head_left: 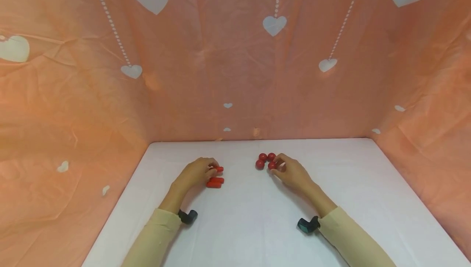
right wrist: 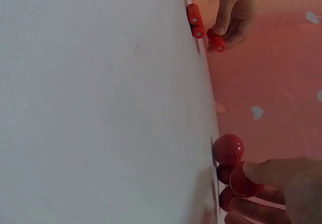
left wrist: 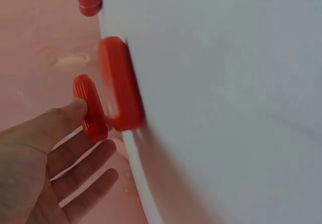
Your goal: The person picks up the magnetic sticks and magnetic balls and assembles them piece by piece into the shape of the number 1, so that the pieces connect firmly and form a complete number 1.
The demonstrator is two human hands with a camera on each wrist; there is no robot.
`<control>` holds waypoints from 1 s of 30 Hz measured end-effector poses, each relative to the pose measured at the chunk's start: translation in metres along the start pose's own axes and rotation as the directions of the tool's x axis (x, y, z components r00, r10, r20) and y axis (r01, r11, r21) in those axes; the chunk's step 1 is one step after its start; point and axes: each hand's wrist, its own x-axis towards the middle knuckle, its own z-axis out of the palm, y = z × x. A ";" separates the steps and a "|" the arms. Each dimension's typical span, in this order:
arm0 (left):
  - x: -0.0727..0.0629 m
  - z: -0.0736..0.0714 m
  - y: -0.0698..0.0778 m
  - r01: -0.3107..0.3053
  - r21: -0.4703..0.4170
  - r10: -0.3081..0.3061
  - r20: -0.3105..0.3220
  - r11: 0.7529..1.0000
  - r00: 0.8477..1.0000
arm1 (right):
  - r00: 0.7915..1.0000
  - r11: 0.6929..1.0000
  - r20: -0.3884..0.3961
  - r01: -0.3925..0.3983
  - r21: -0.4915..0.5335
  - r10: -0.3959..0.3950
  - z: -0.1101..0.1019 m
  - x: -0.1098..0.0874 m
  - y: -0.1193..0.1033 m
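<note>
Red cylinders lay toward the left of the white tabletop, two of them side by side. Just beyond that pair, the left hand had its thumb and fingers clamped on a third cylinder (ridged along its side, in the left wrist view). Well apart to the right, three red balls sat clustered; beside them, the right hand pinched a fourth ball.
</note>
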 end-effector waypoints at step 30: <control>-0.002 0.006 0.041 -0.119 -0.154 0.108 -0.076 0.981 0.991 | 0.979 0.979 -0.120 0.179 0.098 -0.167 -0.013 -0.015 -0.028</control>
